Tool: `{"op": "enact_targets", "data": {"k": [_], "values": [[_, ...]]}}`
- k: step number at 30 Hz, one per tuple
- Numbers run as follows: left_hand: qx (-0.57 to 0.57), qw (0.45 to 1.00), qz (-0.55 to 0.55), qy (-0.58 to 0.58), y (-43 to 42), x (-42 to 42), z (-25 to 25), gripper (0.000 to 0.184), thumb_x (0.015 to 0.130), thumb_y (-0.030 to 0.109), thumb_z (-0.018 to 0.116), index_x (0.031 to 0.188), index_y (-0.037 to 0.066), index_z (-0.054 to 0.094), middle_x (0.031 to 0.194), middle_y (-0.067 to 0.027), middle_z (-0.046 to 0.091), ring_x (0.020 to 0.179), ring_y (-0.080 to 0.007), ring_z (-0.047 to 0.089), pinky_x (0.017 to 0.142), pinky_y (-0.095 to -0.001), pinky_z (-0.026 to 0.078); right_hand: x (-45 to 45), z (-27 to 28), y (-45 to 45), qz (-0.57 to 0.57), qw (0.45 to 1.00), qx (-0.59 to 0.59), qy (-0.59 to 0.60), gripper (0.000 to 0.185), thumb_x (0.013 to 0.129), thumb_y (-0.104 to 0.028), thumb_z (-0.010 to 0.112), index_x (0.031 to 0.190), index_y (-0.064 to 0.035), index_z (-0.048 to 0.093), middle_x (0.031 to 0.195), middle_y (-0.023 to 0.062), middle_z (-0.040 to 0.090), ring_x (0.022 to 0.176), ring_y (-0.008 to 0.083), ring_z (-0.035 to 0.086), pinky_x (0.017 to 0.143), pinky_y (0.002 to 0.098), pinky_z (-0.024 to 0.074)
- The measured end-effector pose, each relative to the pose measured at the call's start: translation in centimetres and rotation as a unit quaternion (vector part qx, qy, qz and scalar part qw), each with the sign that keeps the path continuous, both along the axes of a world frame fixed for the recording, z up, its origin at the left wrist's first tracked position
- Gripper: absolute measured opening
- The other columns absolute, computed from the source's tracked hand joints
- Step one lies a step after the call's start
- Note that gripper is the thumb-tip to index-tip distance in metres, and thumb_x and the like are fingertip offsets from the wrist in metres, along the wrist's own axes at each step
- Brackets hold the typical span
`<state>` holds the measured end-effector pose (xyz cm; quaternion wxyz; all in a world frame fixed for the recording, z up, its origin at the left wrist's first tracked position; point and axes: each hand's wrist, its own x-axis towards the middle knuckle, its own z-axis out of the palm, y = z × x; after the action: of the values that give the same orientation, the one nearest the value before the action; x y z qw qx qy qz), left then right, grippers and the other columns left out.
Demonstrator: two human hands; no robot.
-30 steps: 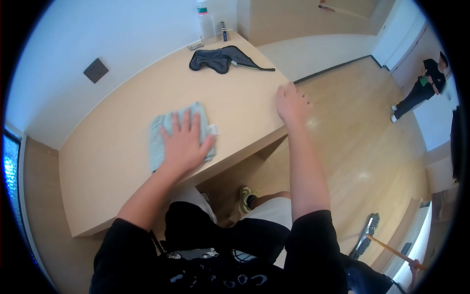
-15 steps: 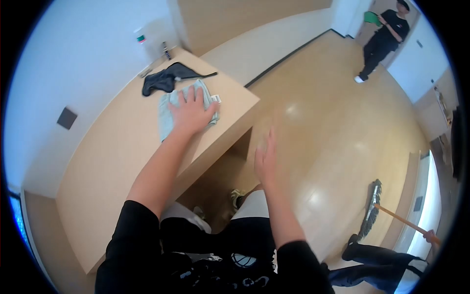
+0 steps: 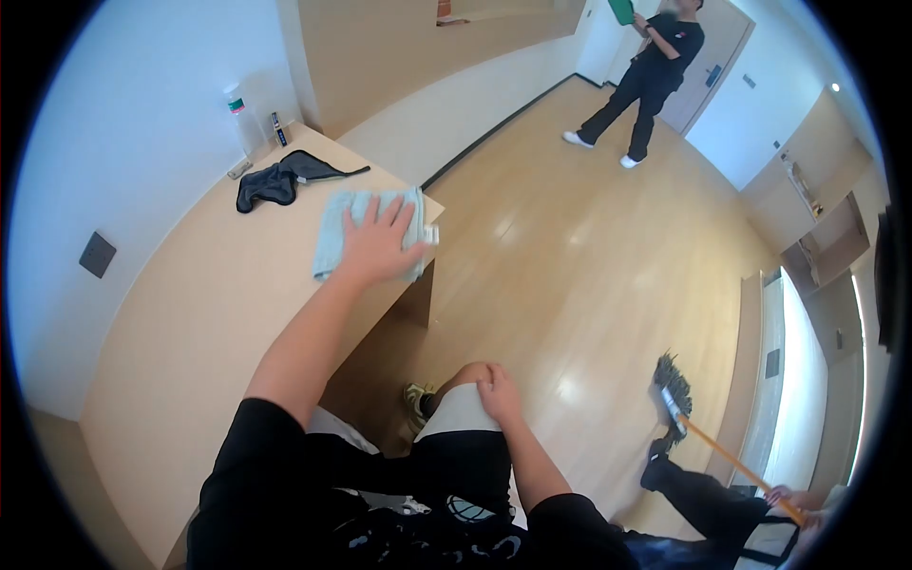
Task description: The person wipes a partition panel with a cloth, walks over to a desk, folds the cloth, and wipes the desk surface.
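My left hand [image 3: 373,249] lies flat with its fingers spread on a folded light-blue cloth [image 3: 332,231], which has a white tag at its right side. The cloth is at the right edge of the pale wooden desk [image 3: 214,313], close to the far corner. A dark, crumpled fabric item [image 3: 271,187] with a thin strap lies just beyond it. My right hand [image 3: 500,394] rests on my bent knee, fingers laid over it and holding nothing.
A clear bottle [image 3: 245,123] and a small dark box [image 3: 278,129] stand at the desk's wall end. A person [image 3: 660,57] holds something green at the back. Lower right, another person grips a mop's wooden handle [image 3: 727,456]; its grey head [image 3: 673,382] is on the floor.
My left hand and the cloth have moved to the desk's right edge. My right hand has dropped from the air onto my knee. The mop and both other people have shifted.
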<state>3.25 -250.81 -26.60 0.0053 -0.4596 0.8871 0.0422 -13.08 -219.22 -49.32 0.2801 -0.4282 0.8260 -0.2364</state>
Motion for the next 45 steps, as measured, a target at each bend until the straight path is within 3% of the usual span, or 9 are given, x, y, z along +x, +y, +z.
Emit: {"op": "enact_targets", "data": {"k": [7, 9, 13, 16, 22, 27, 33, 39, 45], "values": [[-0.006, 0.999, -0.047, 0.013, 5.3, 12.3, 1.3, 0.082, 0.094, 0.062, 0.051, 0.158, 0.015, 0.035, 0.167, -0.0058, 0.027, 0.154, -0.0368, 0.021, 0.118, -0.0702, 0.012, 1.0, -1.0, -1.7, -0.013, 0.996, -0.081, 0.047, 0.050, 0.094, -0.034, 0.059, 0.135, -0.0057, 0.058, 0.138, 0.0216, 0.058, 0.127, 0.0405, 0.055, 0.109, 0.0462, 0.0437], [-0.003, 0.999, -0.047, 0.015, 8.5, 17.5, 1.9, 0.080, 0.093, 0.061, 0.053, 0.156, 0.014, 0.039, 0.166, -0.0072, 0.030, 0.154, -0.0372, 0.021, 0.117, -0.0711, 0.011, 2.4, 1.4, -1.6, -0.007, 0.995, -0.017, 0.096, 0.046, 0.094, -0.033, 0.059, 0.131, -0.0066, 0.060, 0.133, 0.0195, 0.060, 0.125, 0.0393, 0.057, 0.105, 0.0493, 0.0455], [0.011, 0.999, 0.039, 0.000, 17.6, 29.0, 3.5, 0.079, 0.091, 0.055, 0.058, 0.155, 0.012, 0.040, 0.166, -0.0089, 0.030, 0.154, -0.0381, 0.021, 0.119, -0.0689, 0.011, 5.9, 0.3, 0.1, 0.030, 0.959, 0.052, 0.276, 0.039, 0.091, -0.030, 0.061, 0.124, -0.0098, 0.063, 0.126, 0.0148, 0.062, 0.118, 0.0365, 0.060, 0.096, 0.0542, 0.0480], [0.016, 0.990, 0.141, -0.020, 23.6, 35.9, 3.7, 0.078, 0.091, 0.049, 0.059, 0.156, 0.010, 0.039, 0.166, -0.0103, 0.029, 0.154, -0.0391, 0.020, 0.121, -0.0652, 0.010, 7.1, -0.1, -1.2, 0.173, 0.912, 0.055, 0.368, 0.040, 0.088, -0.030, 0.063, 0.124, -0.0116, 0.064, 0.129, 0.0139, 0.061, 0.116, 0.0359, 0.062, 0.096, 0.0545, 0.0480], [-0.016, 0.931, 0.363, -0.028, 32.9, 50.2, 2.8, 0.069, 0.097, 0.042, 0.054, 0.157, 0.012, 0.037, 0.167, -0.0100, 0.029, 0.155, -0.0360, 0.021, 0.122, -0.0624, 0.012, 18.7, 1.0, -5.8, 0.338, 0.915, -0.024, 0.217, 0.041, 0.086, -0.031, 0.067, 0.122, -0.0104, 0.065, 0.125, 0.0123, 0.065, 0.115, 0.0347, 0.063, 0.099, 0.0516, 0.0478], [-0.031, 0.843, 0.537, -0.018, 41.3, 66.2, 1.5, 0.063, 0.105, 0.041, 0.043, 0.160, 0.013, 0.033, 0.167, -0.0123, 0.028, 0.155, -0.0355, 0.022, 0.123, -0.0569, 0.014, 26.6, -1.1, -4.1, 0.457, 0.875, 0.071, 0.142, 0.039, 0.092, -0.039, 0.061, 0.114, -0.0079, 0.067, 0.112, 0.0190, 0.070, 0.109, 0.0383, 0.066, 0.095, 0.0534, 0.0512], [-0.068, 0.790, 0.610, -0.005, 47.2, 83.4, 0.4, 0.061, 0.107, 0.039, 0.041, 0.158, 0.006, 0.035, 0.165, -0.0137, 0.032, 0.152, -0.0320, 0.029, 0.124, -0.0469, 0.019, 25.5, -3.9, 1.7, 0.565, 0.769, 0.283, 0.096, 0.045, 0.095, -0.042, 0.055, 0.125, -0.0111, 0.066, 0.122, 0.0216, 0.069, 0.113, 0.0391, 0.067, 0.092, 0.0512, 0.0539], [-0.061, 0.743, 0.664, -0.058, 46.1, 81.9, 1.0, 0.060, 0.107, 0.044, 0.043, 0.159, 0.016, 0.036, 0.167, -0.0079, 0.030, 0.154, -0.0303, 0.024, 0.124, -0.0494, 0.016, 26.7, -3.5, 1.9, 0.494, 0.843, 0.212, 0.023, 0.041, 0.099, -0.039, 0.051, 0.127, -0.0110, 0.062, 0.123, 0.0210, 0.068, 0.113, 0.0378, 0.066, 0.096, 0.0492, 0.0525], [-0.023, 0.713, 0.693, -0.103, 44.9, 79.8, 1.0, 0.062, 0.107, 0.049, 0.039, 0.162, 0.019, 0.030, 0.168, -0.0051, 0.028, 0.155, -0.0307, 0.021, 0.124, -0.0521, 0.015, 26.0, -7.6, 1.6, 0.512, 0.829, 0.223, 0.004, 0.044, 0.097, -0.041, 0.054, 0.129, -0.0119, 0.064, 0.121, 0.0222, 0.068, 0.112, 0.0409, 0.066, 0.095, 0.0507, 0.0526]]}}
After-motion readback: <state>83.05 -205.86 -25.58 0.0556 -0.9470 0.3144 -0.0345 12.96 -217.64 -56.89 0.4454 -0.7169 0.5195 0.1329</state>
